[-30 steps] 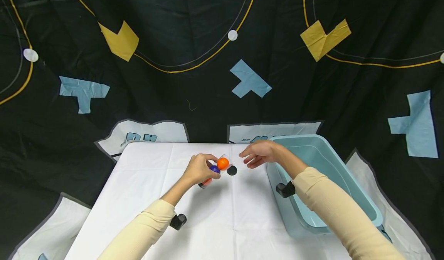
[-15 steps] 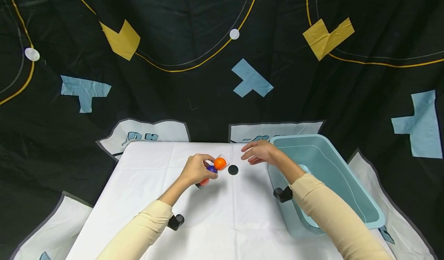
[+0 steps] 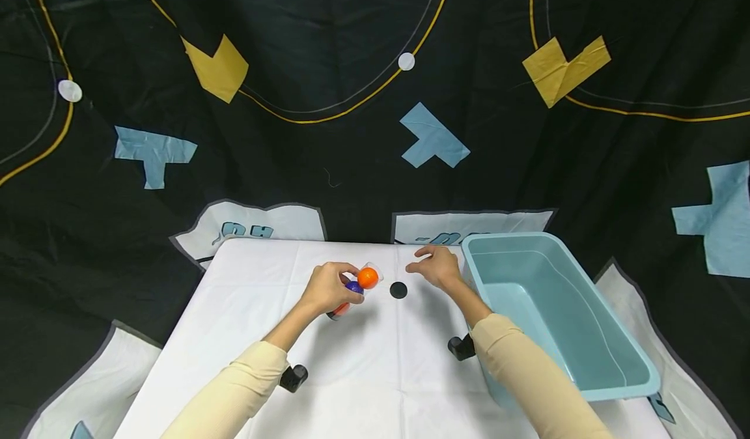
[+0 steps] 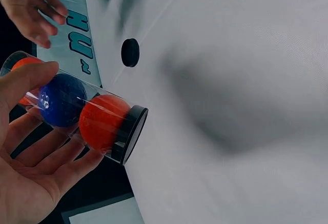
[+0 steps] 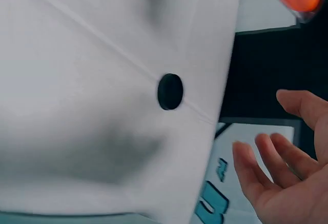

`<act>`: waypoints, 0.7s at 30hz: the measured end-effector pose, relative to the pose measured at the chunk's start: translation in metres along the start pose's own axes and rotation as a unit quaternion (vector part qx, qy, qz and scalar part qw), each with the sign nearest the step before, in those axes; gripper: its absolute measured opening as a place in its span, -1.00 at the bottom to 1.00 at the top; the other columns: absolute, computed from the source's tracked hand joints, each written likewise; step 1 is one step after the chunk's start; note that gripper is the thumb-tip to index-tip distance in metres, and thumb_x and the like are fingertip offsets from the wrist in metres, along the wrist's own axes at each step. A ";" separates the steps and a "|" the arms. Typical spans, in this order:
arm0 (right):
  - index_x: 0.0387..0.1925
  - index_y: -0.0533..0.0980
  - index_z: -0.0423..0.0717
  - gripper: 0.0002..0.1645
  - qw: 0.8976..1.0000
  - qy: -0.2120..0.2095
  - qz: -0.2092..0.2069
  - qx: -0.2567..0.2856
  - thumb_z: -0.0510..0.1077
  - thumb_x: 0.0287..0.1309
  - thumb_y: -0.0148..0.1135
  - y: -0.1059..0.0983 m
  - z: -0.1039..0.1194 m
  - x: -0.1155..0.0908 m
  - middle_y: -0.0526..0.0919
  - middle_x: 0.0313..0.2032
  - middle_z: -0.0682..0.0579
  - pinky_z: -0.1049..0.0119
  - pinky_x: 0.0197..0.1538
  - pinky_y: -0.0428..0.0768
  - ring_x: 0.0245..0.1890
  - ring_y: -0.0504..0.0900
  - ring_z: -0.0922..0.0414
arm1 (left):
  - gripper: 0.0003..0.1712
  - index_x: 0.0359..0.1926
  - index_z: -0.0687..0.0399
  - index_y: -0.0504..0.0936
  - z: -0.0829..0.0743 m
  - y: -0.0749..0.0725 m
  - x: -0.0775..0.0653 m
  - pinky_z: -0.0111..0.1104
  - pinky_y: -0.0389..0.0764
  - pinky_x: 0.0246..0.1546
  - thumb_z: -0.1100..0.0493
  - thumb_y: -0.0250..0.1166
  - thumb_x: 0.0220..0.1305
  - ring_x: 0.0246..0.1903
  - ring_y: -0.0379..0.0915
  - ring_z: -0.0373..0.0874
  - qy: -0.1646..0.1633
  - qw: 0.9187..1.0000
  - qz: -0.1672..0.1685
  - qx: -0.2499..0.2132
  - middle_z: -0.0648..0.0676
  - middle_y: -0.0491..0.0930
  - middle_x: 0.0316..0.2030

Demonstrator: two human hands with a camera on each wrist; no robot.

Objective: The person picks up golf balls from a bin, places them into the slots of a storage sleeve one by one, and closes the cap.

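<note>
My left hand [image 3: 329, 289] grips a clear plastic tube [image 4: 92, 92] above the table, thumb on one side and fingers on the other. Inside sit an orange ball [image 3: 368, 278], a blue ball [image 4: 62, 101] in the middle and a second orange ball [image 4: 104, 123]. A black cap [image 4: 134, 134] closes the tube's near end; its far end, beside the first orange ball, shows no black cap. My right hand [image 3: 438, 268] hovers to the right of the tube, fingers relaxed and bent, holding nothing. Below and between the hands, a loose black cap [image 3: 398, 290] lies on the table.
A light blue plastic bin [image 3: 515, 236] stands on the right side of the white-covered table [image 3: 351, 387], beside my right forearm. Behind the table hangs a black cloth [image 3: 328, 159] with tape pieces and drawn lines. A small black camera mount sits at each wrist.
My left hand has shifted a little left with the tube, away from the loose cap. My right hand and forearm have moved left, off the bin. The view has turned slightly left.
</note>
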State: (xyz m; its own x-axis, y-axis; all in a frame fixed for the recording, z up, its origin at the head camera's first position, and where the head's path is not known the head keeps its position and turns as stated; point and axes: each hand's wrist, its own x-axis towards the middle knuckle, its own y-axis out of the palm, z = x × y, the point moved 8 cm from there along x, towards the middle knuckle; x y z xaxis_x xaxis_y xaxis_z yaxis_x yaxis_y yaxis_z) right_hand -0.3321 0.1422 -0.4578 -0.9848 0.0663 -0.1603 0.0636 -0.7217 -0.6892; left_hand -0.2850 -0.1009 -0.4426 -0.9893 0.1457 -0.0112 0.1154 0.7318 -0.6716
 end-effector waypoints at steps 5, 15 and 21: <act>0.05 0.64 -0.12 -0.43 1.000 0.008 -0.027 -0.004 0.00 -0.01 0.49 0.017 -0.010 0.000 0.78 -0.15 -0.12 0.01 0.06 0.54 0.14 0.48 -0.19 | -0.55 -0.17 0.04 0.77 0.002 -0.001 -0.001 -0.31 0.68 -0.41 0.18 0.68 -0.18 -0.41 0.63 -0.12 -0.001 1.000 0.000 0.002 0.06 0.75 -0.41; 0.14 0.60 -0.17 -0.37 1.000 0.001 -0.029 0.001 -0.05 0.01 0.51 0.039 -0.018 -0.004 0.74 -0.08 -0.17 -0.02 0.08 0.54 0.10 0.51 -0.19 | -0.53 -0.14 0.05 0.78 0.008 -0.003 -0.002 -0.30 0.67 -0.39 0.19 0.67 -0.19 -0.38 0.64 -0.10 -0.011 1.000 -0.001 0.006 0.09 0.76 -0.38; 0.15 0.58 -0.20 -0.33 0.999 0.002 -0.035 -0.007 -0.04 -0.02 0.51 0.046 -0.027 -0.004 0.73 -0.08 -0.20 -0.02 0.06 0.54 0.09 0.52 -0.23 | -0.52 -0.13 0.04 0.78 0.011 -0.004 -0.002 -0.30 0.68 -0.40 0.18 0.68 -0.19 -0.39 0.63 -0.10 -0.018 1.000 -0.004 0.006 0.09 0.76 -0.38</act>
State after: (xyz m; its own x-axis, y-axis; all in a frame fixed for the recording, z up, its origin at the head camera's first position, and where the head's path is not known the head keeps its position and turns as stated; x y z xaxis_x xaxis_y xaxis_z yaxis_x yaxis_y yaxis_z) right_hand -0.3205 0.1267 -0.5079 -0.9864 0.1183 -0.1144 -0.0024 -0.7055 -0.7087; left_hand -0.2843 -0.1112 -0.4482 -0.9928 0.1159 -0.0313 0.1060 0.7246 -0.6810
